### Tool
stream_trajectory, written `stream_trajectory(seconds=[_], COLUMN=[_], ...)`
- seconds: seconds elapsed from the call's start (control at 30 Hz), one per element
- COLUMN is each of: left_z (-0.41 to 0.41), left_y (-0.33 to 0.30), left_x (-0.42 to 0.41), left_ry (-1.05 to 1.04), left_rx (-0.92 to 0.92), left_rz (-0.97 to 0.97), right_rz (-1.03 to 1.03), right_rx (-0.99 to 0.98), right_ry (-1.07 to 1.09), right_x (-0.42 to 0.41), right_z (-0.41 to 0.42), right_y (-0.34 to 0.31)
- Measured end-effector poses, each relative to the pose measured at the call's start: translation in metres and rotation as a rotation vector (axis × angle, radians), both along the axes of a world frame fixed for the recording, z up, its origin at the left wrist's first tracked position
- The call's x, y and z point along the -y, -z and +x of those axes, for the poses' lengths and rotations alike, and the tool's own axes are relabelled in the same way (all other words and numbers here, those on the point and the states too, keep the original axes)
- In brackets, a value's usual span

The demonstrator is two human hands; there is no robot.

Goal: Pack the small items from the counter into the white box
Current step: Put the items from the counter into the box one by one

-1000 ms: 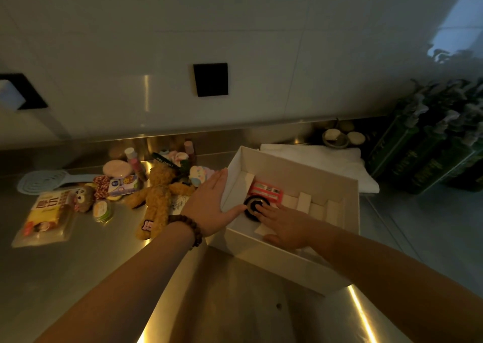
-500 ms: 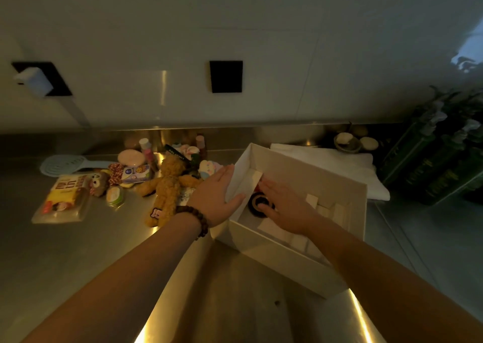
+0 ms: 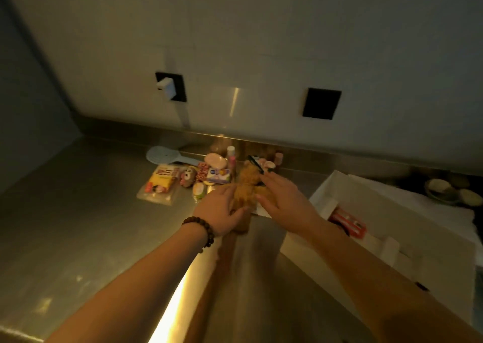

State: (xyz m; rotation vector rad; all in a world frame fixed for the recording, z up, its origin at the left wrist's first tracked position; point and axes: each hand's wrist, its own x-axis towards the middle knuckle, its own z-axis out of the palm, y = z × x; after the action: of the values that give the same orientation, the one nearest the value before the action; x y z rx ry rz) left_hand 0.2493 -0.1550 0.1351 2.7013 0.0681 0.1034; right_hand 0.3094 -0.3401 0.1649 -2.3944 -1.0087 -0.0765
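- Nearest to us, our two bare forearms run up over the brushed stainless-steel counter (image 3: 78, 212), which carries a bright yellow streak of reflected light.
- Our left hand (image 3: 220, 213), with a dark wooden bead bracelet (image 3: 200, 229) on its wrist, lies against the lower body of the tan fuzzy plush teddy bear (image 3: 247, 185); its thumb presses the bear's side, but blur keeps us from telling whether the fingers are curled round it.
- Our right hand (image 3: 283, 201) lies on the bear's other flank with fingers straight and spread, touching rather than gripping.
- We judge the step in hand to be picking up the bear, the largest piece of the pile, with both hands flanking it.
- To our right, the shallow white cardboard box (image 3: 428, 240) stands open on the counter, just beside the right forearm, and already holds a small red printed packet (image 3: 349, 221) among white card dividers (image 3: 390, 248).
- Next, we think, both hands must close on the bear, lift it free of its neighbours and carry it right, over the box wall; being long, it may need folding to fit.
- Farther off, the rest waits: a clear yellow snack packet (image 3: 158, 184), a small brown plush head (image 3: 188, 176), a round pink case (image 3: 215, 160) and a pale blue slotted paddle (image 3: 162, 155).
- Behind all stands the white wall with two black square plates (image 3: 322, 103).
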Motion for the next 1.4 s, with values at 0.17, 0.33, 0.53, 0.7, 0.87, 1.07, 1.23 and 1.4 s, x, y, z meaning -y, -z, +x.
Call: stream_trajectory(seconds=[0.17, 0.33, 0.53, 0.7, 0.87, 1.07, 1.23, 1.4], left_z=[-0.016, -0.021, 0.004, 0.037, 0.072, 0.103, 0.11, 0.107], left_y=[0.03, 0.047, 0.053, 0.062, 0.073, 0.089, 0.101, 0.1], left_x=[-0.078, -0.155, -0.215, -0.227, -0.219, -0.208, -0.202, -0.204], left_ry=[-0.098, -0.095, -0.101, -0.065, -0.007, 0.078, 0.125, 0.13], left_rx=[-0.065, -0.057, -0.071, -0.073, -0.026, -0.013, -0.051, 0.014], left_rz=[0.064, 0.05, 0.051, 0.029, 0.012, -0.014, 0.012, -0.012], right_rz=[-0.039, -0.115, -0.164, -0.169, -0.304, -0.482, -0.661, -0.644], right_rx=[-0.061, -0.14, -0.211, -0.227, -0.226, -0.062, 0.0, 0.056], right_ry=[0.01, 0.147, 0.276, 0.306, 0.337, 0.223, 0.245, 0.304], right_x=[-0.084, -0.148, -0.186, -0.2, -0.21, -0.207, -0.21, -0.21], right_z=[-0.009, -0.002, 0.006, 0.028, 0.068, 0.089, 0.088, 0.087], right_y=[0.03, 0.061, 0.083, 0.087, 0.091, 0.109, 0.126, 0.124])
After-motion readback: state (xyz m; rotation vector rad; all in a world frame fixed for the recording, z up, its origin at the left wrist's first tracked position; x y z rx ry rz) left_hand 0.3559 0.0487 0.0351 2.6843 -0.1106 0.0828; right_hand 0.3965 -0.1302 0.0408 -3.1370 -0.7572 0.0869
